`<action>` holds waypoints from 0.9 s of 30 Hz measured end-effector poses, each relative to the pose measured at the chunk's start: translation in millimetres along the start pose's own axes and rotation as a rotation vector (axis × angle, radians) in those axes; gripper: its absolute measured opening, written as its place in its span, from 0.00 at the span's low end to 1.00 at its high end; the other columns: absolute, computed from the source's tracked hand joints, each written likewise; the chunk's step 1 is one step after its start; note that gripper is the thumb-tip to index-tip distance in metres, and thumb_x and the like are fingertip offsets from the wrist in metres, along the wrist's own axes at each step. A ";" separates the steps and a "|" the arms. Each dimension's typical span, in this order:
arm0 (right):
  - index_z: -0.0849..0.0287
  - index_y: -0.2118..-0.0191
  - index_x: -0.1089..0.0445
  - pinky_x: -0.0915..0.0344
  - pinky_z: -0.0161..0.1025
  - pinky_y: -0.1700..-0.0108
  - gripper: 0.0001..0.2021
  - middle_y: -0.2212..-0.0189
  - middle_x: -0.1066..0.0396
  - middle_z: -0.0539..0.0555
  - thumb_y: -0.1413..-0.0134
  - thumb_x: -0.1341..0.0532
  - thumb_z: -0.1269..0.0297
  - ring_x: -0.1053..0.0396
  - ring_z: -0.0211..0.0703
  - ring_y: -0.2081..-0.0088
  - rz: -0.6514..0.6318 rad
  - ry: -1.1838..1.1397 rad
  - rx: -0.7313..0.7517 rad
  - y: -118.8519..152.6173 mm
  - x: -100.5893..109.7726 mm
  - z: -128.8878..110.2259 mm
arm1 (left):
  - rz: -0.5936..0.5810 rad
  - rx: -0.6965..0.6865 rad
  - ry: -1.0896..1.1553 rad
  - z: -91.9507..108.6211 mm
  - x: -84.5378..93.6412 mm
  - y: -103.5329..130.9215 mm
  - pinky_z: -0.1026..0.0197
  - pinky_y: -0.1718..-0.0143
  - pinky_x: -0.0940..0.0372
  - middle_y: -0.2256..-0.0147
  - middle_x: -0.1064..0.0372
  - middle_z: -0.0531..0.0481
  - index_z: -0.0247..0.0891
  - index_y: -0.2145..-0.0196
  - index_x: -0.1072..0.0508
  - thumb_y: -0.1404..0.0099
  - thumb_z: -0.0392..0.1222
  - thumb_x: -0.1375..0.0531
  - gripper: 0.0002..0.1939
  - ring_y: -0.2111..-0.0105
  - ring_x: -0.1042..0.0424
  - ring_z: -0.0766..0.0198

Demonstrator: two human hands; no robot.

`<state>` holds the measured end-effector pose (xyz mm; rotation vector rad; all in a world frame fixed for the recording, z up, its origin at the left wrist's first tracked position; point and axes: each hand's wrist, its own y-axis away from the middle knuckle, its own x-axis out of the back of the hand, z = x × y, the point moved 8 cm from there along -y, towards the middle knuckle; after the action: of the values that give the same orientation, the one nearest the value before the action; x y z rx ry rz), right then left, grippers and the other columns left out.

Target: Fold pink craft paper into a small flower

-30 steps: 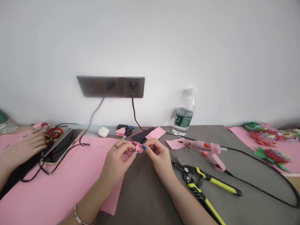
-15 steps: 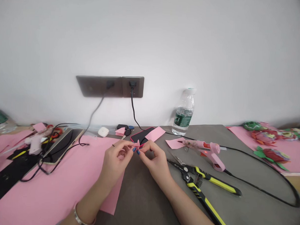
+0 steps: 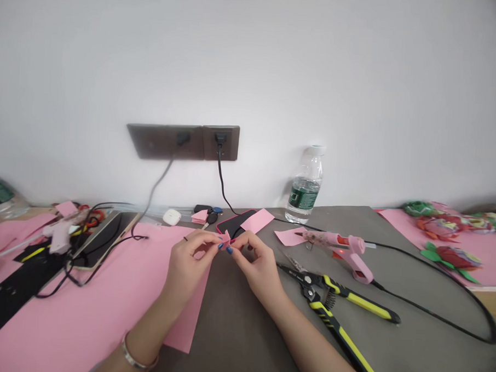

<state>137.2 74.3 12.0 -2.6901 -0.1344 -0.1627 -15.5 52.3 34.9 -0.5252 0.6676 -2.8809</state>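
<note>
Between my fingertips is a small folded piece of pink paper (image 3: 226, 240), raised above the table. My left hand (image 3: 194, 256) pinches its left side between thumb and fingers. From the right, my right hand (image 3: 256, 260) pinches the same piece, its thumb close to the left one. Much of the paper is hidden behind the fingers. Just beyond the hands lie a phone (image 3: 232, 222) with a red edge and a loose pink paper rectangle (image 3: 258, 220) partly over it. A large pink sheet (image 3: 115, 295) spreads under and left of my left arm.
Right of my hands lie yellow-and-black pliers (image 3: 333, 296) and a pink glue gun (image 3: 344, 248) with its tip over a pink paper piece (image 3: 287, 238). A water bottle (image 3: 304, 191) stands by the wall. Paper flowers (image 3: 451, 239) rest far right; cables (image 3: 92, 272) and another phone (image 3: 106, 243) lie left.
The pink paper has turned slightly between my fingertips and shows a little more of its face. Both hands keep their pinch in nearly the same place.
</note>
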 end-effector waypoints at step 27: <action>0.57 0.72 0.30 0.40 0.39 0.66 0.07 0.74 0.32 0.51 0.43 0.39 0.64 0.37 0.42 0.70 0.006 -0.040 0.023 -2.8 3.7 -4.7 | -0.053 -0.335 -0.310 23.8 -10.5 8.0 0.64 0.67 0.30 0.68 0.30 0.51 0.41 0.68 0.28 0.34 0.31 0.45 0.08 0.67 0.27 0.65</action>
<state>140.1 75.0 17.8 -2.6710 -0.1396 -0.1044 3.3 37.9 48.1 -1.0196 1.0971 -2.6541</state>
